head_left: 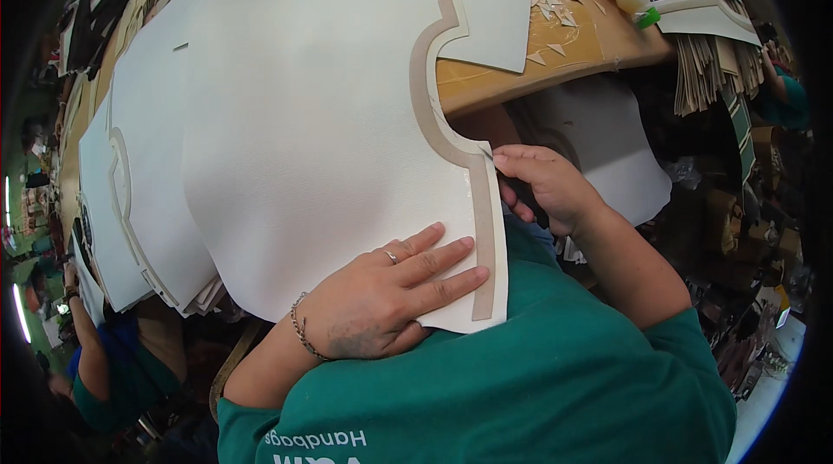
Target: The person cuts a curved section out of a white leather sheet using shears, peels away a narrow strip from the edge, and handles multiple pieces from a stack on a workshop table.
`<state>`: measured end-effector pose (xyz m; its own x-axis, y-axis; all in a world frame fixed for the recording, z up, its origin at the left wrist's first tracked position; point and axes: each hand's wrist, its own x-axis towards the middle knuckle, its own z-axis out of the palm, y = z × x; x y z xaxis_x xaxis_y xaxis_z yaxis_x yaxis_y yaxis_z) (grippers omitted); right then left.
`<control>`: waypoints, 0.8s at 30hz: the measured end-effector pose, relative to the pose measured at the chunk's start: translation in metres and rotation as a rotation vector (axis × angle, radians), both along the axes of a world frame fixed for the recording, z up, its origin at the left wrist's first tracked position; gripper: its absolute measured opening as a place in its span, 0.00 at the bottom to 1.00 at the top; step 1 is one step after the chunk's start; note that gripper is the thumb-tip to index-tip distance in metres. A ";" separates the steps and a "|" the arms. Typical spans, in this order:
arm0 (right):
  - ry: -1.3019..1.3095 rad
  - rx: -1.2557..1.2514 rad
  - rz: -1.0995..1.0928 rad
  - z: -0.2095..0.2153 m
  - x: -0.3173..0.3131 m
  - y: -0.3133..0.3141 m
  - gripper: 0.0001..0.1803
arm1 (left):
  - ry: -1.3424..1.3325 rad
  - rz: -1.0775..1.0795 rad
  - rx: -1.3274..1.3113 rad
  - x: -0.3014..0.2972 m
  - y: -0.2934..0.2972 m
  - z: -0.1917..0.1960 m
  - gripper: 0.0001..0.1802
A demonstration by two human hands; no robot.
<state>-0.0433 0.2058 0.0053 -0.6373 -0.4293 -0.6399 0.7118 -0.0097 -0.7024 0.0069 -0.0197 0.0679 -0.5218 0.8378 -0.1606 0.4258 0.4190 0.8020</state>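
While the tan desk (pixel 607 43) carried most of the big white sheet (pixel 304 134), the sheet's near end overhung toward the green shirt (pixel 486 377). A grey strip (pixel 425 91) followed its curved edge. The left hand (pixel 386 295) pressed flat, fingers spread, fingertips at the strip. The right hand (pixel 553 190) had its grip closed around a dark tool (pixel 521 189), its kind unclear, beside the sheet's corner; good work there seemed to need steady left-hand pressure and short strokes clear of the strip.

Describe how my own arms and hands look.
Short green sleeves leave both forearms bare. The left hand wears a ring, with a metal chain bracelet at its wrist and tattoo-like markings nearby. No jewellery shows on the right hand.
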 end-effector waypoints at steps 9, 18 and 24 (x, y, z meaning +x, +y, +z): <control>0.022 0.028 -0.034 0.002 -0.002 -0.006 0.12 | 0.012 -0.011 0.041 -0.001 -0.002 -0.002 0.35; 0.271 0.110 -0.207 0.023 -0.022 0.021 0.13 | -0.009 0.030 0.075 0.002 -0.007 -0.003 0.35; 0.357 0.147 -0.323 0.064 -0.089 0.044 0.15 | 0.104 0.088 0.100 0.006 -0.003 -0.002 0.32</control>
